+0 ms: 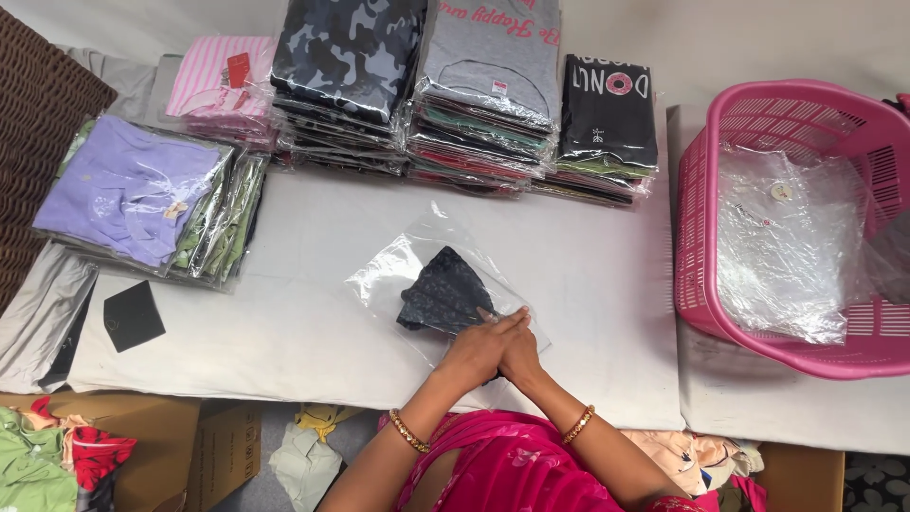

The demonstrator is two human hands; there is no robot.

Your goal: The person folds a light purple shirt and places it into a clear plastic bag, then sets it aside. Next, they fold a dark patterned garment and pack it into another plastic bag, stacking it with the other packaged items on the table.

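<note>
I press my left hand (471, 349) and right hand (517, 343), both flat and grasping nothing, on the dark patterned folded garment (444, 294) half inside its clear plastic bag (398, 270) at the white desk's (284, 332) near middle. I judge bagging underway; next, slide it fully in.

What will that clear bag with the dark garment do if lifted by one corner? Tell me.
The clear bag looks thin and wrinkled, so probably floppy and slippery. The dark garment inside looks soft and small, likely light and apt to slump. Both hands press it flat.

Bagged garment (444, 296) lies before stacks (455, 85), basket (697, 237) to its right.
</note>
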